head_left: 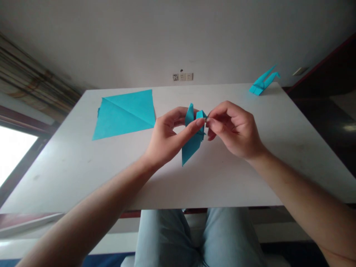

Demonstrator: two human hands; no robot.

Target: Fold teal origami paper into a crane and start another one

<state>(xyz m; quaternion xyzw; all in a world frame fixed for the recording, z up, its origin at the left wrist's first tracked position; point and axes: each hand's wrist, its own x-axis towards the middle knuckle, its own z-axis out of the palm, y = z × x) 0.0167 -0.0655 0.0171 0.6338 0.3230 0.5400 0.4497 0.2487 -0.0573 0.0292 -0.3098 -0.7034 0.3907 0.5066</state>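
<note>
Folded blue paper (pixel 191 148) held up over the middle of the white bench (pixel 222 185), between your hands. Left to right: flat blue sheet (pixel 125 113), diagonal crease across it, lying beside your left hand (pixel 172 135). That hand clamps the folded piece, thumb across its front. Right hand (pixel 233 128): thumb and fingertips pinched together at the piece's right edge. Blue paper crane (pixel 263 83) near the bench's far right corner.
</note>
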